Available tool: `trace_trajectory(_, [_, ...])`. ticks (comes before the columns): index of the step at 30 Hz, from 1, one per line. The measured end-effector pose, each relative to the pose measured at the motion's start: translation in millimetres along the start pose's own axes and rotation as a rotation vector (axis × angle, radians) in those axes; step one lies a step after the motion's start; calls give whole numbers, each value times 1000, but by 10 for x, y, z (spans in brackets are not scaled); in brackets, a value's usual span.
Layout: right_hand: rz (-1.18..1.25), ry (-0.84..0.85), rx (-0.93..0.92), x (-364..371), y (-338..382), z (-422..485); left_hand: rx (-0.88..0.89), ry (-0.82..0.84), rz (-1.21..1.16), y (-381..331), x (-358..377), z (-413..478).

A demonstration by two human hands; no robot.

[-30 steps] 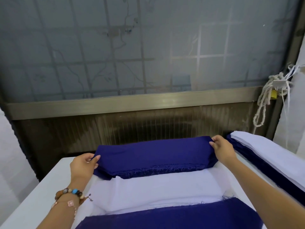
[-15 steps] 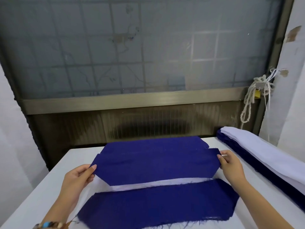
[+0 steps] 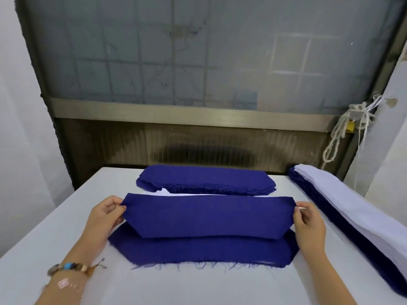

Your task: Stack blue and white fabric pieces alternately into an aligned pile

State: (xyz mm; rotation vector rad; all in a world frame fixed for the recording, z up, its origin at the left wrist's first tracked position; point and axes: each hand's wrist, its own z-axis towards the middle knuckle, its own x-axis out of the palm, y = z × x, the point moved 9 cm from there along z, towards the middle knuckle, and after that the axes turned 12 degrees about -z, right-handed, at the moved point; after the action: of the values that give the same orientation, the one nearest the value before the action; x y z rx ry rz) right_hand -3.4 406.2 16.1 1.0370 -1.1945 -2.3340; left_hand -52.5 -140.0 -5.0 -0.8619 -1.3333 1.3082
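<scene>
1. Here, at a white table (image 3: pixel 44 216), two bare hands work w/ cut fabric; only the person's hands and forearms show.
2. Count: one blue piece (image 3: pixel 207 216) is held up. One near pile (image 3: pixel 202 254) lies blue side up w/ a frayed front edge. One far stack (image 3: pixel 204 179) of blue pieces sits toward the table's back edge. Layers in either can't be counted.
3. One strip of white fabric (image 3: pixel 176 194) shows betw. the held piece and the far stack.
4. One long side stack (image 3: pixel 352 219) runs along the table's right edge, white layers over blue.
5. Left hand (image 3: pixel 105 214) pinches the held piece's left tip, thumb on top and fingers curled under. One beaded bracelet (image 3: pixel 70 267) sits on that wrist.
6. Right hand (image 3: pixel 308 223) pinches the right tip, thumb and fingers closed on the cloth.
7. The held piece spans hand to hand, pulled flat and level. It sits over the rear part of the near pile. Can't tell whether the two touch.
8. Bkgd: one frosted glass panel (image 3: pixel 198 51), one metal rail (image 3: pixel 176 112) below it, and one rope (image 3: pixel 343 133) hanging at right.
</scene>
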Motion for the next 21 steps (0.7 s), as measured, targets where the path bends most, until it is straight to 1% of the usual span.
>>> trace_trajectory(4, [-20, 37, 57, 30, -33, -19, -8, 35, 104, 47, 32, -9])
trace_trajectory(7, [-36, 41, 63, 41, -33, -39, 13, 44, 158, 27, 39, -20])
trace_trajectory(10, [-81, 3, 74, -14, -43, -45, 56, 80, 305, 6, 83, -38])
trace_trajectory(12, [-125, 10, 87, -14, -54, -51, 77, 105, 414, 12, 129, -62])
trace_trajectory(15, [-164, 31, 91, 1, -65, -64, 111, 119, 501, -29, 183, -102])
trace_trajectory(18, [-187, 69, 81, 34, -84, -78, 145, 119, 556, -60, 188, -115])
trace_trajectory(21, [-213, 119, 66, 95, -79, -79, 159, 105, 546, -67, 188, -136])
